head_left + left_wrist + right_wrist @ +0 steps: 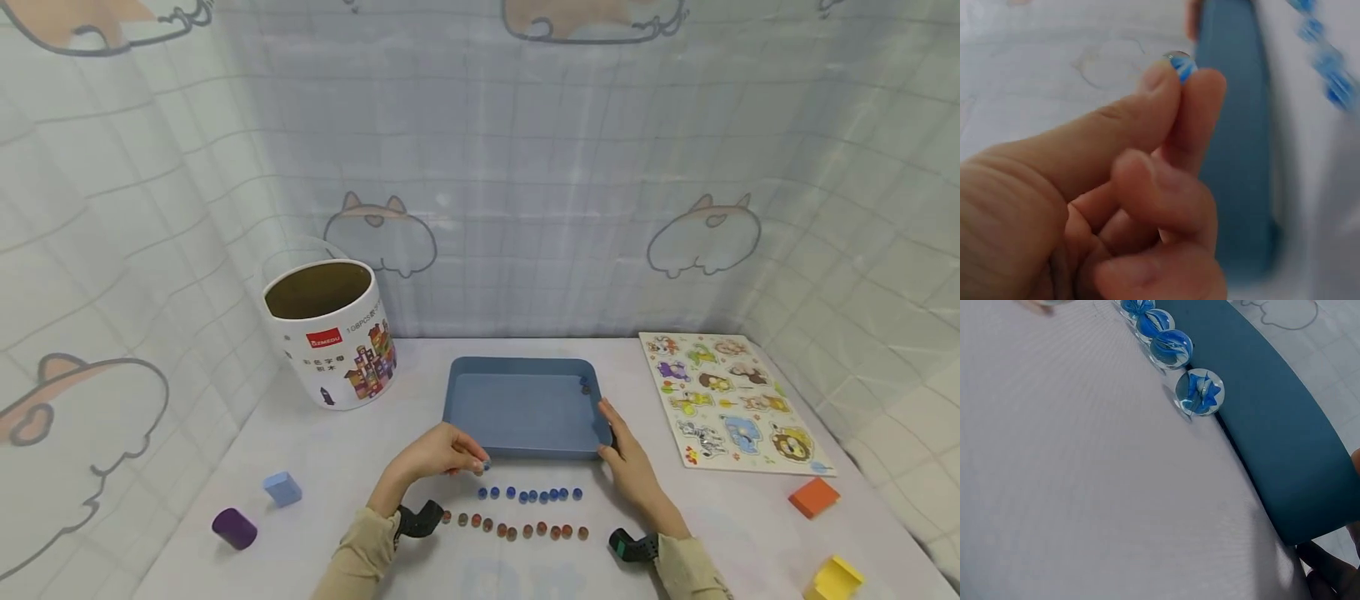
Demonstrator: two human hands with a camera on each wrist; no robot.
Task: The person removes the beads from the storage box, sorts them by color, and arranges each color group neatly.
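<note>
My left hand [442,452] pinches a blue-and-clear marble [1183,67] between thumb and forefinger, just in front of the blue tray [517,454]. My right hand [632,471] holds the tray's front right corner, its fingers at the right side. Some of those fingers are cut off in the right wrist view. A row of blue marbles [533,497] lies on the table before the tray. Nearer to me runs a second row of reddish-brown marbles [502,530]. A few small dark marbles [585,388] sit in the tray's far right corner.
A white printed bucket [330,367] stands at the back left. An animal puzzle board [738,404] lies at the right. Loose blocks are a light blue one [282,489], a purple cylinder [235,528], an orange one [813,497] and a yellow one [834,579].
</note>
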